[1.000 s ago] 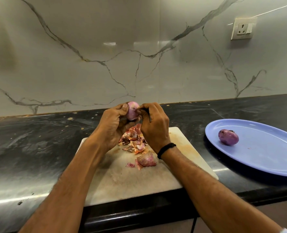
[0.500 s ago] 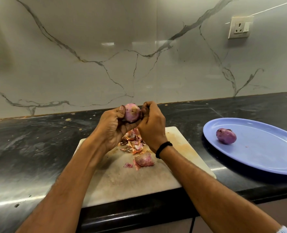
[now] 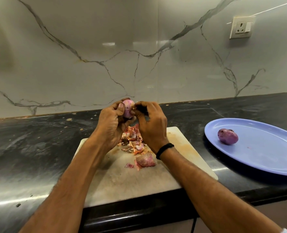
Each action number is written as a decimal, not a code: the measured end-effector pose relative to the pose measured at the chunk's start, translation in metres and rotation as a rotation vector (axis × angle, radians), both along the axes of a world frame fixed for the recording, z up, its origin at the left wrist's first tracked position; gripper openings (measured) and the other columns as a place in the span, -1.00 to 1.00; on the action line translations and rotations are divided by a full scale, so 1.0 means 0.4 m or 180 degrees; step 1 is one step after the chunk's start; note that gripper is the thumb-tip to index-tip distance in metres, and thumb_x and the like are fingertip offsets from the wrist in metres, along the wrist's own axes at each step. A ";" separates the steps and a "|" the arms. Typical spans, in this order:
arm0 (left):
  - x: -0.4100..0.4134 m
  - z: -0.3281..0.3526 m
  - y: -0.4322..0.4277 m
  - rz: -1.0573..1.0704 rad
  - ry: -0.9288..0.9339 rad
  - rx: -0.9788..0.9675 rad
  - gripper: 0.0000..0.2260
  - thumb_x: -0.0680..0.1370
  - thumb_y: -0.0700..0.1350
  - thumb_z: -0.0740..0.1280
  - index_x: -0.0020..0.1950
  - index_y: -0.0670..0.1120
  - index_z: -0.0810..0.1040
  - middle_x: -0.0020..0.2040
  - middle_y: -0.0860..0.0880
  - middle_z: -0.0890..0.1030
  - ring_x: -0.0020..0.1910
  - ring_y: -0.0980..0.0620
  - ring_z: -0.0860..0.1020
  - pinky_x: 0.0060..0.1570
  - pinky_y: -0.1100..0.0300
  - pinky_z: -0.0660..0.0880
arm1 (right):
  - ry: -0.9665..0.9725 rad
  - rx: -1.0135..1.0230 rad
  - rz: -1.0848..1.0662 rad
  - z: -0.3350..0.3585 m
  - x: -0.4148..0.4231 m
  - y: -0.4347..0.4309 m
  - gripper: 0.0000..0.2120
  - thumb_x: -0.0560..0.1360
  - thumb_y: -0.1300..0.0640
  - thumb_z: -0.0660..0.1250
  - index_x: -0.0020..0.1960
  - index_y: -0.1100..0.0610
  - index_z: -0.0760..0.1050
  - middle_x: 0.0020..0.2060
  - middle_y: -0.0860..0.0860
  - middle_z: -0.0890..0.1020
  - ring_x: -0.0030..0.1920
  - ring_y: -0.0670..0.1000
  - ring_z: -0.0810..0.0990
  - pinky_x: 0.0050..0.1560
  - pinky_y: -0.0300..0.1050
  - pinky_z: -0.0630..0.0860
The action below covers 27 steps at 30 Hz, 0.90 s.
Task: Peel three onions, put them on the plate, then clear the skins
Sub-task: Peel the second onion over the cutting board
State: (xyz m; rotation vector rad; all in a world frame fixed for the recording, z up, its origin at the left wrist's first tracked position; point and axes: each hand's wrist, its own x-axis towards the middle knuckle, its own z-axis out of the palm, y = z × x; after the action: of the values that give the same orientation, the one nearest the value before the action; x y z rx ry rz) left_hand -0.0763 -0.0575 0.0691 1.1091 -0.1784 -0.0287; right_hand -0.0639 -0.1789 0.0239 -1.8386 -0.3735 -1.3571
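The left hand (image 3: 112, 125) grips 1 onion (image 3: 127, 109), fingers curled round it, thumb on its near side. The right hand (image 3: 152, 126) pinches that onion's right end with thumb and forefinger, and its other fingers are loosely curled. Below the fingers, skins (image 3: 133, 140) lie heaped on the board (image 3: 139, 182), with a bigger pink piece (image 3: 145, 159) nearer the wrists. Far right of the fingers, a 2nd onion (image 3: 227, 136) sits on the plate (image 3: 265, 157).

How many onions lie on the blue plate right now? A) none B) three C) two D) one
D: one peeled onion lies on the blue plate; a second onion is held between the left hand and right hand.
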 end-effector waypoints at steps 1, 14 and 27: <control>0.002 -0.001 0.001 -0.0038 -0.0011 0.0005 -0.77 0.70 -0.22 0.15 0.22 -0.15 0.58 0.11 -0.19 0.65 -0.02 -0.05 0.65 -0.01 0.06 0.67 | -0.0069 0.0027 -0.0013 0.001 -0.001 -0.002 -0.87 0.50 0.31 0.40 0.05 0.26 0.59 -0.06 0.12 0.61 -0.04 -0.01 0.58 0.02 -0.38 0.49; 0.002 -0.008 0.006 -0.0258 -0.0255 0.0730 -0.74 0.71 -0.19 0.11 0.17 -0.15 0.59 0.11 -0.17 0.63 0.07 -0.11 0.63 -0.09 0.14 0.67 | 0.0541 0.0247 0.0008 0.005 -0.012 -0.005 -0.86 0.48 0.40 0.28 -0.11 0.21 0.55 -0.23 0.01 0.58 -0.22 -0.10 0.50 -0.22 -0.45 0.41; 0.006 0.000 0.010 0.0074 -0.0085 0.0561 -0.68 0.67 -0.31 0.10 0.31 -0.16 0.56 0.21 -0.15 0.58 0.15 -0.17 0.57 0.11 0.01 0.59 | 0.0999 0.0731 0.0369 0.018 -0.021 -0.011 -0.76 0.48 0.37 0.33 0.11 0.16 0.52 0.01 0.04 0.61 0.00 -0.05 0.58 0.03 -0.23 0.58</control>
State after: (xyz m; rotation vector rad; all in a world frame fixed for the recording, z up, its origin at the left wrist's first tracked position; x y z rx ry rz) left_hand -0.0737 -0.0535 0.0691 1.2875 -0.1897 -0.0088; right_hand -0.0723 -0.1832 0.0311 -1.7707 -0.1498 -0.9696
